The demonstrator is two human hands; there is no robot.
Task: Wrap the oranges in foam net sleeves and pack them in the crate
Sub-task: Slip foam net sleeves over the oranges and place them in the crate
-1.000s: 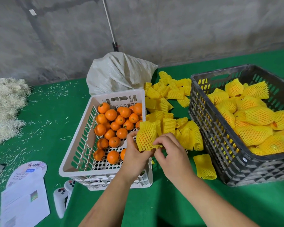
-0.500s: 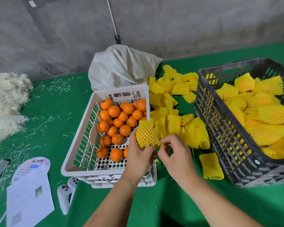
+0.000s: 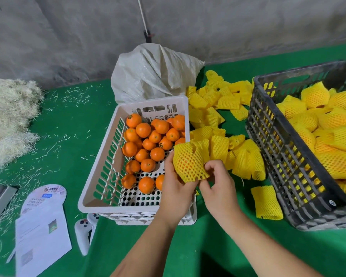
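Note:
An orange in a yellow foam net sleeve (image 3: 189, 162) is held over the near right corner of the white crate (image 3: 100, 176). My left hand (image 3: 176, 190) grips it from below and behind. My right hand (image 3: 220, 186) pinches the sleeve's lower right edge. Orange skin shows through the mesh. The white crate holds several bare oranges (image 3: 148, 140). At the right, the dark grey crate (image 3: 278, 162) holds several wrapped oranges (image 3: 328, 132). Empty yellow sleeves (image 3: 228, 108) lie in a pile between the two crates.
A white woven sack (image 3: 152, 72) stands behind the white crate. Pale shredded filler (image 3: 8, 120) is heaped at the far left. Printed leaflets (image 3: 40, 226) and a white game controller (image 3: 84, 234) lie front left on the green table cover (image 3: 72, 120). One loose sleeve (image 3: 266, 202) lies by the grey crate.
Both hands stay on the sleeved orange; my right fingers have shifted along the sleeve's lower edge. The camera has tipped, so everything sits a little lower and further right.

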